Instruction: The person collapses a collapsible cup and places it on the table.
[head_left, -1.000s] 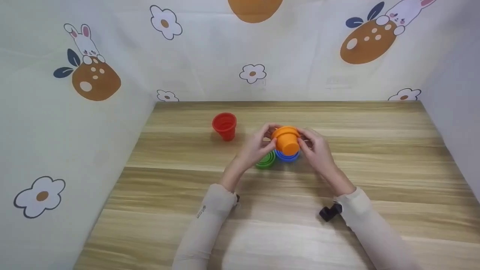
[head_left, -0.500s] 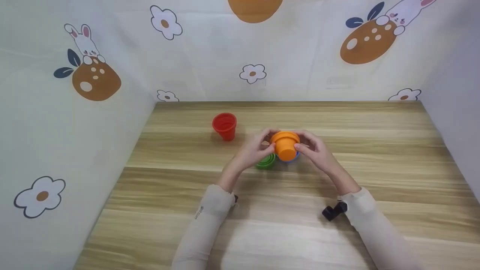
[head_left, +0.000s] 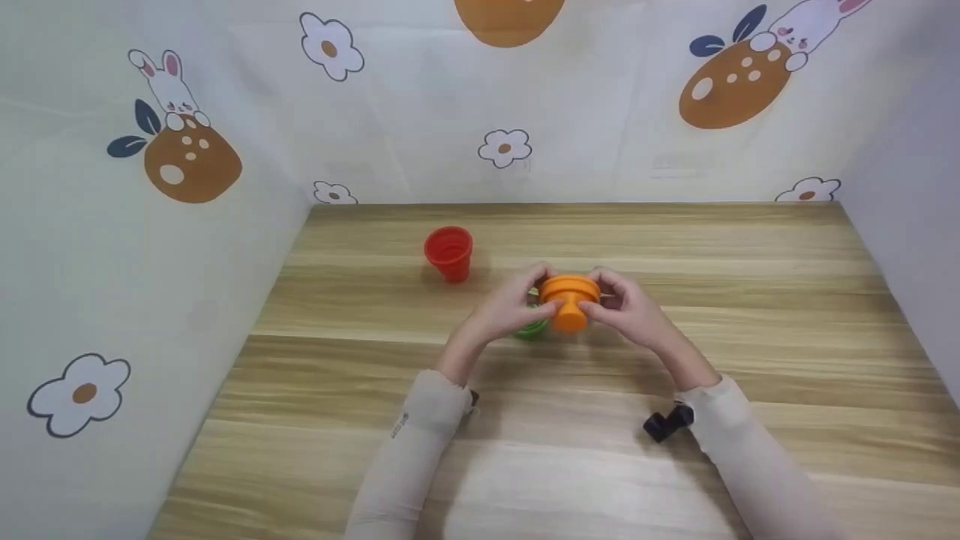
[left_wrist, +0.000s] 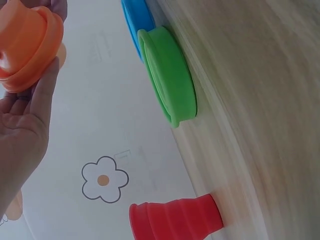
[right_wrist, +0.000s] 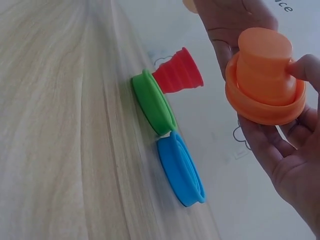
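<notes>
Both hands hold an orange collapsible cup (head_left: 570, 289) above the table, its narrow base tilted toward me. The left hand (head_left: 514, 306) grips its left side, thumb on the base wall. From the right, the right hand (head_left: 628, 309) grips it the same way, its thumb (right_wrist: 306, 70) pressing the wall. The cup's wide rim part is folded around the narrower base. Under it on the table lie a flattened green cup (left_wrist: 170, 75) and a flattened blue cup (right_wrist: 180, 170), side by side; the blue one is hidden in the head view.
An extended red cup (head_left: 450, 255) stands upright on the wooden table (head_left: 360, 390), left of and behind the hands. Patterned walls (head_left: 420, 97) border the table at the back and sides. A black device (head_left: 667, 422) sits at the right wrist.
Both hands have lowered the orange cup toward me, and it now covers the blue cup in the head view. The thumbs have moved inward on its base. The red cup stays put.
</notes>
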